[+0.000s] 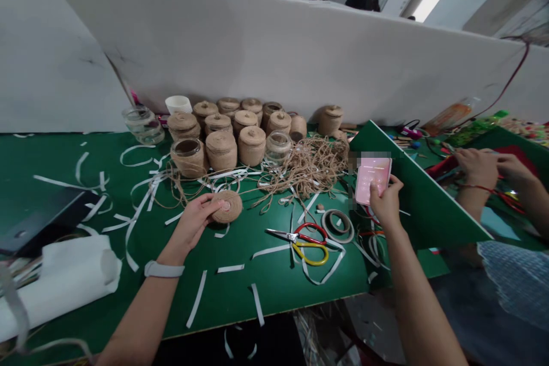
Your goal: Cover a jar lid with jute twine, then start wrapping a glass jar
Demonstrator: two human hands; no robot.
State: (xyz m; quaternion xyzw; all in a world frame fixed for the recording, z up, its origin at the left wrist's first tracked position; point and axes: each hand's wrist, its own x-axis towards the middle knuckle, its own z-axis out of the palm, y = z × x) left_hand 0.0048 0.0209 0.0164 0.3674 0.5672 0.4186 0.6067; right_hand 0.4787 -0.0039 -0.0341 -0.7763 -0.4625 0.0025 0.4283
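A: So what's on that green surface?
B: Twine-wrapped jars along the back, tangled twine just beside them, scissors nearer the front.
A: And the grip?
B: Right hand has it wrapped round a phone; left hand pinches a twine disc in front of the jars.

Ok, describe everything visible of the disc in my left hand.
The disc is round and tan-brown, apparently coiled jute-like cord, one face turned toward the camera. Your left hand holds its left side, thumb over that face. It is in front of the wrapped jars; whether it touches the green table is unclear.
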